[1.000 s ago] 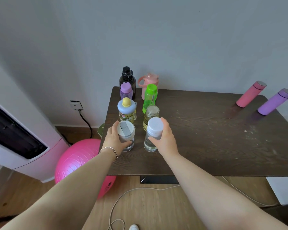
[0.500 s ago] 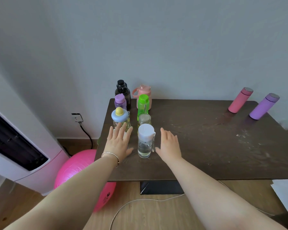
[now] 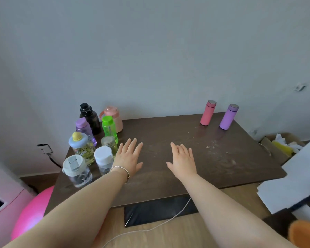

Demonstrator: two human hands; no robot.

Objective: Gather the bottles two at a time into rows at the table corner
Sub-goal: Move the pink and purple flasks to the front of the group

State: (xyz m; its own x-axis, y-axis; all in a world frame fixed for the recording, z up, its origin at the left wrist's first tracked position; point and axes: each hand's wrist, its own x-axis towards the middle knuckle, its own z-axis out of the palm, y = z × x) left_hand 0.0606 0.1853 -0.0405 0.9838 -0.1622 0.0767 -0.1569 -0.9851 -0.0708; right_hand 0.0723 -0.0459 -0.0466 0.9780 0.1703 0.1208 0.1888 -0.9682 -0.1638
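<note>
Dark wooden table [image 3: 222,158] against a grey wall [image 3: 150,51]. Left hand [image 3: 130,157] and right hand [image 3: 183,161] extend palm-down over its middle, fingers straight and spread, holding nothing. Just left of the left hand, eight bottles [image 3: 82,149] stand upright in two rows at the left corner. At the far right edge, a pink flask [image 3: 207,112] and a purple flask [image 3: 228,116] stand side by side, well apart from the rows.
</note>
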